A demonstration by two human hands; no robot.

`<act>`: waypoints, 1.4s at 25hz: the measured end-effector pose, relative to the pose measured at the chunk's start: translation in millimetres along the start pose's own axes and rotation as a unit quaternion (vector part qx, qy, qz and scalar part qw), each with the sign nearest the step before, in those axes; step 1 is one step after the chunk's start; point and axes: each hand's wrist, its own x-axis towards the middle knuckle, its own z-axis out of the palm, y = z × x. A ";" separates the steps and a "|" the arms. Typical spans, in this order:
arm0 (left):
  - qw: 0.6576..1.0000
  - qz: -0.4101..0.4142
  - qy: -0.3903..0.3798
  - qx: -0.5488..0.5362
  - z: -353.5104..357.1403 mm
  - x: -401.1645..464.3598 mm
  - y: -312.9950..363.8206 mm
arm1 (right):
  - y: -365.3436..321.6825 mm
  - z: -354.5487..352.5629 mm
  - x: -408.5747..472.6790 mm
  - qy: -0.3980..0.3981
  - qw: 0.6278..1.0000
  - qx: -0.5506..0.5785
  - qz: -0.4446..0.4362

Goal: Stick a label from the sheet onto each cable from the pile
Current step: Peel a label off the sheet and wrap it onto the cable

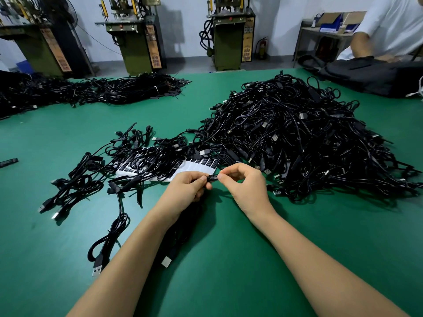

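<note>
Hands met above the desk [229,259]: your left hand [187,186] and right hand [242,181] both pinched the black label [213,177] on a cable [180,234], beside the pile [297,138]

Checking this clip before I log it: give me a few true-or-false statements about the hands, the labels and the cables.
1. Both hands pinch a small black label between them. True.
2. The white label sheet lies fully uncovered. False: black cables cross its left part.
3. The big pile of black cables sits right of the hands. True.
4. The tabletop is red. False: it is green.
5. The left hand rests flat on the table. False: its grip is on the label, opposite the right hand.
</note>
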 end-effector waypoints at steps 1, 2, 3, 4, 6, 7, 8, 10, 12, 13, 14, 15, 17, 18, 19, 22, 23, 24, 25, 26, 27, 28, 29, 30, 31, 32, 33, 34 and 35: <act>1.000 0.001 -0.001 0.001 0.0 -0.1 -0.1 | 0.6 0.0 0.6 -0.001 1.000 0.001 0.008; 1.000 0.002 -0.002 0.001 -0.1 -0.4 0.0 | 1.3 0.0 1.2 -0.001 1.000 0.005 0.016; 1.000 0.003 -0.002 0.001 -0.2 -0.5 0.0 | 1.9 0.0 1.7 -0.002 1.000 0.008 0.023; 1.000 0.002 -0.001 0.001 -0.1 -0.6 0.0 | 2.5 0.1 2.0 -0.003 1.000 0.009 0.027; 1.000 0.000 0.003 -0.005 0.5 -0.3 -0.2 | 3.5 0.4 2.2 -0.003 0.999 0.009 0.030; 1.000 -0.002 0.007 -0.010 0.6 0.1 -0.6 | 3.8 0.6 2.1 -0.003 0.999 0.011 0.031; 1.000 -0.004 0.010 -0.013 0.7 0.6 -1.0 | 4.0 0.7 2.1 -0.002 0.999 0.012 0.031; 1.000 -0.005 0.012 -0.013 0.7 1.3 -1.6 | 4.6 1.0 2.5 -0.002 0.999 0.008 0.031; 1.000 -0.001 0.013 -0.008 0.9 1.3 -2.5 | 5.1 1.2 2.5 -0.002 0.999 0.006 0.033; 1.000 0.002 0.013 -0.004 0.9 1.5 -3.0 | 5.3 1.1 2.4 -0.003 0.999 0.006 0.034; 1.000 0.004 0.014 -0.001 0.7 1.6 -3.4 | 5.5 1.1 2.4 -0.004 0.999 0.007 0.034; 1.000 0.005 0.016 0.000 0.6 2.1 -3.8 | 5.8 1.0 2.4 -0.003 0.999 0.008 0.033; 1.000 0.004 0.021 0.002 0.9 3.3 -4.5 | 6.4 1.0 2.7 -0.003 0.999 0.010 0.034; 1.000 0.003 0.026 0.000 1.2 3.7 -4.8 | 6.5 1.2 3.0 -0.003 0.999 0.010 0.035; 1.000 0.001 0.030 -0.004 1.7 3.9 -5.1 | 6.6 1.3 3.3 -0.003 0.999 0.010 0.037; 0.999 0.004 0.032 0.005 1.6 3.1 -6.7 | 6.8 1.6 3.1 -0.002 0.999 0.006 0.036; 0.999 0.009 0.030 0.017 1.4 2.6 -7.6 | 6.7 1.6 3.1 -0.001 0.999 0.004 0.036; 0.999 0.016 0.029 0.030 1.2 1.8 -8.4 | 6.5 1.5 3.0 -0.002 0.999 0.003 0.037; 0.998 0.021 0.029 0.041 1.2 1.3 -8.9 | 6.2 1.4 2.9 -0.002 0.999 0.002 0.037; 0.998 0.026 0.032 0.049 1.5 0.9 -9.3 | 6.0 1.5 2.8 -0.002 0.999 0.000 0.037; 0.997 0.031 0.038 0.056 2.3 0.9 -9.6 | 5.8 1.5 2.5 -0.002 0.999 -0.003 0.038; 0.996 0.036 0.046 0.065 3.4 1.1 -9.8 | 5.5 1.5 2.3 0.000 0.999 -0.009 0.038; 0.995 0.042 0.054 0.078 4.4 1.4 -10.1 | 5.4 1.5 1.9 0.002 0.999 -0.018 0.038; 0.993 0.047 0.060 0.090 5.4 1.7 -10.3 | 5.1 1.8 1.5 0.004 0.999 -0.028 0.037; 0.992 0.050 0.065 0.099 6.2 2.1 -10.6 | 4.7 2.1 1.1 0.006 0.999 -0.038 0.035; 0.991 0.053 0.068 0.104 6.5 2.5 -10.8 | 4.4 2.7 0.8 0.008 0.998 -0.046 0.031; 0.990 0.055 0.069 0.106 6.6 2.9 -11.2 | 4.1 3.4 0.7 0.011 0.998 -0.054 0.027; 0.990 0.057 0.070 0.107 6.6 3.2 -11.6 | 3.7 3.9 0.4 0.012 0.998 -0.061 0.025; 0.990 0.058 0.071 0.109 6.7 3.6 -12.1 | 3.5 4.3 0.1 0.014 0.997 -0.068 0.024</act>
